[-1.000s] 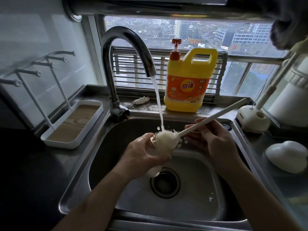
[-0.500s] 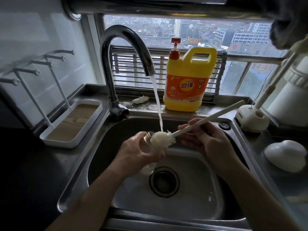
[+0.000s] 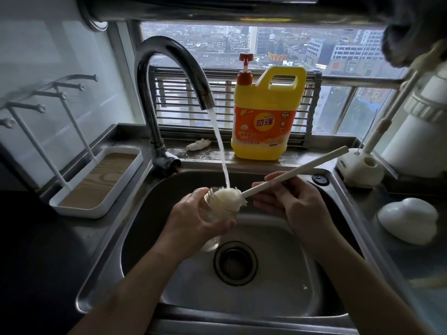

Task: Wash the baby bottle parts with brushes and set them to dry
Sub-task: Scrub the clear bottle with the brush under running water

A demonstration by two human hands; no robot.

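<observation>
My left hand [image 3: 193, 221] grips the bottle [image 3: 217, 213]; my right hand [image 3: 302, 209] pinches the brush [image 3: 312, 163] handle, bristles at its mouth. Early stage, I judge: drying not yet begun.

Left hand [image 3: 193, 221] gripping clear bottle [image 3: 217, 213], right hand [image 3: 297, 204] holding brush [image 3: 278, 176] at its mouth, tap water [image 3: 221, 151] running

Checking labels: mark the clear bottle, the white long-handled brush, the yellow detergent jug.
clear bottle [image 3: 210, 196], head view, neck.
white long-handled brush [image 3: 314, 163], head view, handle.
yellow detergent jug [image 3: 264, 124], head view, label.
</observation>
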